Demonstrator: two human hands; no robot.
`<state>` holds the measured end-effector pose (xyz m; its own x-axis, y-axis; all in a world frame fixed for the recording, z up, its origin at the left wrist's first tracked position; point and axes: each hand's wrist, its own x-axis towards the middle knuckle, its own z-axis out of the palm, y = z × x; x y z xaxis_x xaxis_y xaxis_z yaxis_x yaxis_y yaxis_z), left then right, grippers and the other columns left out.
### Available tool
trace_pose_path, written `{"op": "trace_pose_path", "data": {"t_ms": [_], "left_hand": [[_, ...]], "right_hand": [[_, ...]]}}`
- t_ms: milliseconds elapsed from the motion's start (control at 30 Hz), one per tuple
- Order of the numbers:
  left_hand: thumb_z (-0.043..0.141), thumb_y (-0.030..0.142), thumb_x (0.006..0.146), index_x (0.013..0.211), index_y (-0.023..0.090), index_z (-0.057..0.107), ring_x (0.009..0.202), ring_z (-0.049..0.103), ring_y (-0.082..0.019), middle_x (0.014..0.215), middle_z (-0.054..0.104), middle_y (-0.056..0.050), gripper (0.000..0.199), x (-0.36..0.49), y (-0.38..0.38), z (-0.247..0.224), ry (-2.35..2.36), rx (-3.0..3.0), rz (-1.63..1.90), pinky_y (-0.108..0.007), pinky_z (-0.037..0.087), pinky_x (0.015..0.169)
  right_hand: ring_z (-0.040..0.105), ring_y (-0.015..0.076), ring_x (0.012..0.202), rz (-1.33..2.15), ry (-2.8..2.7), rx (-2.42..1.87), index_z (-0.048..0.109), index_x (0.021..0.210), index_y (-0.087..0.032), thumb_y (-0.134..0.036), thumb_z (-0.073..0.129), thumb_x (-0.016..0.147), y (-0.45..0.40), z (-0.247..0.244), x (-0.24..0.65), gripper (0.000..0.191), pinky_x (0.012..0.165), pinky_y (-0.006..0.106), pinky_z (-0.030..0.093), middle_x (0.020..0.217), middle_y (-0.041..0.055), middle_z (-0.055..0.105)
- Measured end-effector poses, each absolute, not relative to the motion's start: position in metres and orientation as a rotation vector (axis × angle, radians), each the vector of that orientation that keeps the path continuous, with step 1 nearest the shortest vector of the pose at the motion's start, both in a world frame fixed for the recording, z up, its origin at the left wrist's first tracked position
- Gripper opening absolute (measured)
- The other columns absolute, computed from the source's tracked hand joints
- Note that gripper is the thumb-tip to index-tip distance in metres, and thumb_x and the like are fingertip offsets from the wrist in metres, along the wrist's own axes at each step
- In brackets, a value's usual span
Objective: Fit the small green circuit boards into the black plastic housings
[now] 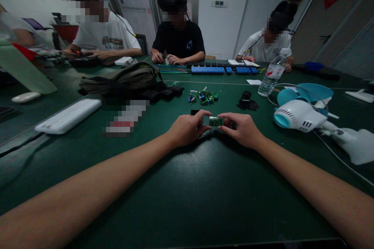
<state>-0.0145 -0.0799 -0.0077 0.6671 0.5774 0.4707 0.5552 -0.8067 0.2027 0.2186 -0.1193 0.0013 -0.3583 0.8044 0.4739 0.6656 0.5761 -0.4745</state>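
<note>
A small green circuit board [215, 121] is held up between my two hands, just above the dark green tabletop. The thumb and index finger of my left hand [188, 127] pinch its left edge. On its right edge, my right hand [240, 127] grips it the same way. Behind my left fingers a small black piece [196, 113] shows in part. Farther off lies a loose pile of small circuit boards [207, 96] with blue and white parts. To the right of that pile are several black plastic pieces [247, 101].
A white and blue fan [298, 116] and a water bottle [271, 76] stand on the right. On the left are a dark bag [122, 81] and a white power bank [70, 116]. Blue strips [212, 70] lie across the table. Three people sit opposite, hands on the table.
</note>
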Motion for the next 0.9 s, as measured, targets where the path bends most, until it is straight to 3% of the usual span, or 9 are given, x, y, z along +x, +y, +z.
{"op": "trace_pose_path", "data": {"t_ms": [900], "left_hand": [[0.063, 0.031, 0.093, 0.123, 0.019, 0.052, 0.058, 0.063, -0.014, 0.070, 0.068, 0.003, 0.035, -0.0148, -0.0804, -0.0071, 1.004, 2.869, 0.828, -0.022, 0.037, 0.054]], "right_hand": [[0.059, 0.0122, 0.058, 0.287, -2.130, -1.166, 0.071, 0.111, -0.015, -0.024, 0.072, 0.081, -0.1177, 0.0012, 0.2200, 0.030, 0.061, 0.026, 0.048, 0.073, 0.0007, 0.070]]}}
